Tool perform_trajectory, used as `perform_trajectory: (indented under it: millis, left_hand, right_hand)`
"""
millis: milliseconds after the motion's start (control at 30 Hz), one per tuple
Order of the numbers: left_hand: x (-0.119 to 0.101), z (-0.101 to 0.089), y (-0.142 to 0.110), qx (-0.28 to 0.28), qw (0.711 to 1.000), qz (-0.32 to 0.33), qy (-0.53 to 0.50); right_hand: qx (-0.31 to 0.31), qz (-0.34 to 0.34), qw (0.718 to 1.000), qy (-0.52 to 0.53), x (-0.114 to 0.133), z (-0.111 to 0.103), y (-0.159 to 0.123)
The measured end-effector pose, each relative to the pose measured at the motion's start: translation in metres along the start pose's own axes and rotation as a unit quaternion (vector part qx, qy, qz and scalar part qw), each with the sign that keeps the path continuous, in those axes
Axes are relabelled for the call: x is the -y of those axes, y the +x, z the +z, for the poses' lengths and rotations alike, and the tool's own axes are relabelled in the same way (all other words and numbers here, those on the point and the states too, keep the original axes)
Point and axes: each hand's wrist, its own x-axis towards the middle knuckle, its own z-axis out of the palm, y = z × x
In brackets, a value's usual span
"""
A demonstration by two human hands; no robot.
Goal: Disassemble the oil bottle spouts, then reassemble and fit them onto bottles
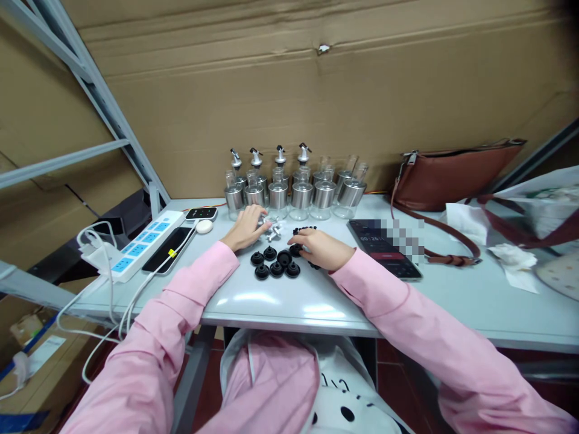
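My left hand [248, 229] is at a small pile of silver spout tops [274, 231], its thumb and fingers curled about one of them. The fingertips are partly hidden. My right hand [324, 248] has its fingertips closed on a black stopper [295, 250], right of the pile. Several more black ribbed stoppers [276, 269] stand close together on the table between the hands. Some small black pieces [304, 230] lie just beyond my right fingers. Glass bottles with steel sleeves [278, 196] stand in rows behind; several back ones carry silver pourer spouts [303, 154].
A white power strip [147, 244] with cables and a phone [168, 250] lie at the left. A larger phone [384, 248] lies at the right, near a brown bag [456, 175] and crumpled tissue [513, 259]. Cardboard [316, 102] closes off the back of the table.
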Motion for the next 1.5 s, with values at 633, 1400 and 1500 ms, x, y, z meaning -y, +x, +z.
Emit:
perform_trajectory:
  millis: [633, 1400, 1500]
  left_hand:
    - [0.011, 0.011, -0.005, 0.05, 0.996, -0.067, -0.033]
    - [-0.002, 0.004, -0.007, 0.013, 0.999, 0.026, 0.045]
    - [-0.003, -0.005, -0.01, -0.014, 0.998, 0.044, 0.045]
  right_hand:
    - [0.037, 0.001, 0.999, 0.039, 0.01, -0.009, 0.0]
    - [-0.072, -0.028, 0.995, 0.07, -0.007, 0.009, 0.013]
    - [-0.178, 0.013, 0.98, 0.088, -0.009, -0.018, 0.01]
